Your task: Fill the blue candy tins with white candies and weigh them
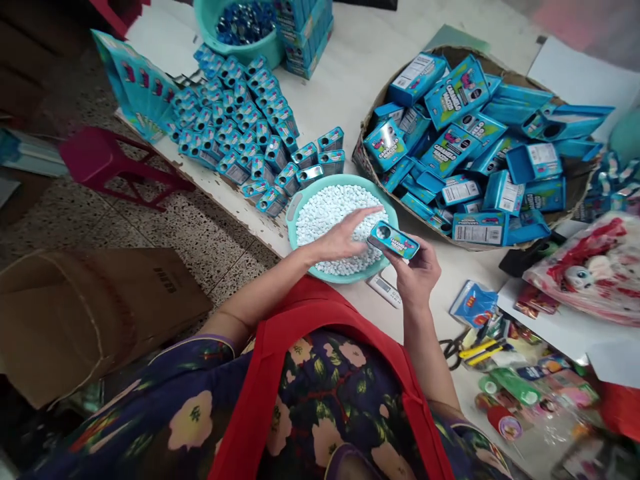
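The right hand (417, 270) holds a little blue box (393, 239) flat, just above the edge of the green bowl (295, 212), close enough to take candy easily. Its fingers are clamped on the box from below, thumb at the near side. The left hand (345, 235) rests on the white candies (325, 207) with fingers apart and loose (nothing pinched that I can see). More boxes fill the basket (367, 127) nearby.

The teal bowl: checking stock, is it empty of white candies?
No, the teal bowl holds a heap of white candies under the left hand.
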### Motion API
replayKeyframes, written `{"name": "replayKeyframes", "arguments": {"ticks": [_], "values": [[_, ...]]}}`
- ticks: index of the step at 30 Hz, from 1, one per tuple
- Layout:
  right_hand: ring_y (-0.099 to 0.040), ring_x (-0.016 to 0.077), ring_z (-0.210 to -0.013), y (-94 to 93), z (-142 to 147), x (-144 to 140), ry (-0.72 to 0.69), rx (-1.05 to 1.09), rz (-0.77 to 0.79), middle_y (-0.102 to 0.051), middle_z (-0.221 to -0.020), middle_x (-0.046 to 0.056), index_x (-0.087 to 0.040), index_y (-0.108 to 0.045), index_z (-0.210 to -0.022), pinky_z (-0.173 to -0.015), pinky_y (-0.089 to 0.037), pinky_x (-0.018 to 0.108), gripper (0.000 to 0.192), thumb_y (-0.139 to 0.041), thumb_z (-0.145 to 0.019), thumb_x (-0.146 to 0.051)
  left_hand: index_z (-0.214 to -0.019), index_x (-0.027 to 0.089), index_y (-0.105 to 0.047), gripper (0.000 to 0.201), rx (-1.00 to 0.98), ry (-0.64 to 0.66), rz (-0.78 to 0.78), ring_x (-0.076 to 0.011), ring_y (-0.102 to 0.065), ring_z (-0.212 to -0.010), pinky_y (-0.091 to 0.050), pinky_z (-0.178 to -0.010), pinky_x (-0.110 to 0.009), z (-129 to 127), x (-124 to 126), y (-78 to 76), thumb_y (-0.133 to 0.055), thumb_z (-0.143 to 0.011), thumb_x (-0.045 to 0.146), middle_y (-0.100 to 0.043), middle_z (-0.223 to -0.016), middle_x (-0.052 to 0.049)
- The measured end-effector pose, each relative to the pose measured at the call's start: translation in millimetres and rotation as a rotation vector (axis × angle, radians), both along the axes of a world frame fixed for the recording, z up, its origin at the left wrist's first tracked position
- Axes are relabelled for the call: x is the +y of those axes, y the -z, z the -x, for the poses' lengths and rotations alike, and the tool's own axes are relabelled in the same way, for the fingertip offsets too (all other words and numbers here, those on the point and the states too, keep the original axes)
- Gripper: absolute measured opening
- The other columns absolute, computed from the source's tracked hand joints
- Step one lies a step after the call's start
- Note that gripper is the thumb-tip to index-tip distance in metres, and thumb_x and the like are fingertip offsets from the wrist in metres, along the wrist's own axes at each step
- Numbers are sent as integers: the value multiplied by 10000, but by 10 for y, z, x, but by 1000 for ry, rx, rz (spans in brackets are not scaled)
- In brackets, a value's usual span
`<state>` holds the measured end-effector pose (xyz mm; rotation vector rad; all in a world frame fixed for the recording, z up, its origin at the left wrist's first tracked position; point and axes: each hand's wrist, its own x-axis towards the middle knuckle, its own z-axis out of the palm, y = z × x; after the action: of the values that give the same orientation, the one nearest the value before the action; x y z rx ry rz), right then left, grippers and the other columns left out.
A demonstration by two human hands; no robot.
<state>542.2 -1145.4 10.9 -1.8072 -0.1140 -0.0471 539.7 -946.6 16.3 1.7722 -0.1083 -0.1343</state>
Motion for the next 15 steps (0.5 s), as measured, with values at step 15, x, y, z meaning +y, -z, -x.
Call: {"name": "replayKeyframes", "arguments": {"ticks": [15], "values": [[-631,277,-1186,593,956,1721,-616,712,-204,-534,-1441,131,-259,-453,-1403,-988,-542,489,783,-737,-681,-366,-930,174,-601,379,327,-965,-308,-179,-567,-886,-473,-860,-321,1467,1908,1065,-797,-606,180,-542,-919,-11]]}}
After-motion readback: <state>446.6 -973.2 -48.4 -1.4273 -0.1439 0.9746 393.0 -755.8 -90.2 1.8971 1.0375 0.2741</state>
